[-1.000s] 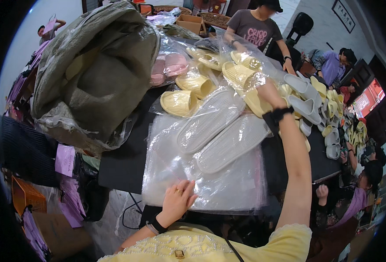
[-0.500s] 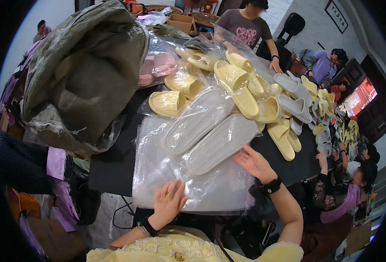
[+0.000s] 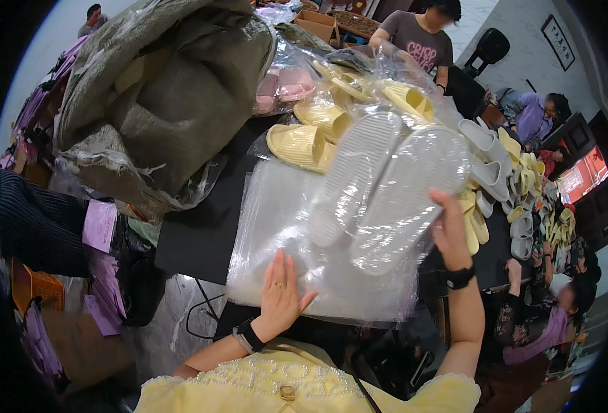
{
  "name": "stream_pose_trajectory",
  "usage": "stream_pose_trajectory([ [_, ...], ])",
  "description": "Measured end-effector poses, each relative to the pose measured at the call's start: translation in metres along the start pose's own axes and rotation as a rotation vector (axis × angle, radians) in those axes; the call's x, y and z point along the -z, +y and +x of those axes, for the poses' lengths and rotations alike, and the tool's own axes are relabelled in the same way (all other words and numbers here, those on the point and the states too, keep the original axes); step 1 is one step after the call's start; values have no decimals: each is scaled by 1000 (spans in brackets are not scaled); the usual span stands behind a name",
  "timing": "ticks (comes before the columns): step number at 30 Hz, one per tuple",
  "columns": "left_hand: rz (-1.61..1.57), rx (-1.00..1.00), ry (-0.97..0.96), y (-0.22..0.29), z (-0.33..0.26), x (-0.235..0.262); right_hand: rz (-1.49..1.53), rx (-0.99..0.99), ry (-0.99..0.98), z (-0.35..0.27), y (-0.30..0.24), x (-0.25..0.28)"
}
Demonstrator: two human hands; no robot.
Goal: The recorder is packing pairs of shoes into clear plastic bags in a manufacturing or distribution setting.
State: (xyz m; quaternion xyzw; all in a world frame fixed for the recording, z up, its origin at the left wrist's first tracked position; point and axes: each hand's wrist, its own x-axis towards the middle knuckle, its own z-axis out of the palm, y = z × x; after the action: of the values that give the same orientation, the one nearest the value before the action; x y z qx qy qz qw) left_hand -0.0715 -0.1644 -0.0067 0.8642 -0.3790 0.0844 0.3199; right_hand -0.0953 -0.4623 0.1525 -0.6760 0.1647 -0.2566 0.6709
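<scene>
Your left hand lies flat, fingers outstretched and holding nothing, on the clear bags stacked on the dark bench. Your right hand meets the right edge of the bagged grey slippers, over that stack, fingers part-open; I cannot tell whether they grip. Yellow slippers lie beyond.

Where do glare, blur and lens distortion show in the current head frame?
Head view: white glare streaks the bagged grey slippers and, less strongly, the stack of clear bags; head view: those slippers and the right hand look slightly blurred; head view: fisheye, with black corners and the doorway leaning near the right rim.
</scene>
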Motion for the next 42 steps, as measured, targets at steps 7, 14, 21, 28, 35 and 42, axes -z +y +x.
stream_pose_trajectory([
  [7,143,-36,-146,3,8,3,-234,242,292,-15,-75,33],
  [14,94,-28,-152,1,7,5,-1252,796,-119,-62,-66,-39],
  [21,-1662,762,355,-33,18,38,-1275,299,-1008,-114,-3,-81],
  [28,-1123,581,92,-31,27,56,-1104,59,-198,-84,14,2],
  [35,-1020,535,-24,-42,27,53,-569,-415,-33,-38,76,84],
  [42,-1058,524,-47,-35,22,70,46,-231,-46,1,51,67],
])
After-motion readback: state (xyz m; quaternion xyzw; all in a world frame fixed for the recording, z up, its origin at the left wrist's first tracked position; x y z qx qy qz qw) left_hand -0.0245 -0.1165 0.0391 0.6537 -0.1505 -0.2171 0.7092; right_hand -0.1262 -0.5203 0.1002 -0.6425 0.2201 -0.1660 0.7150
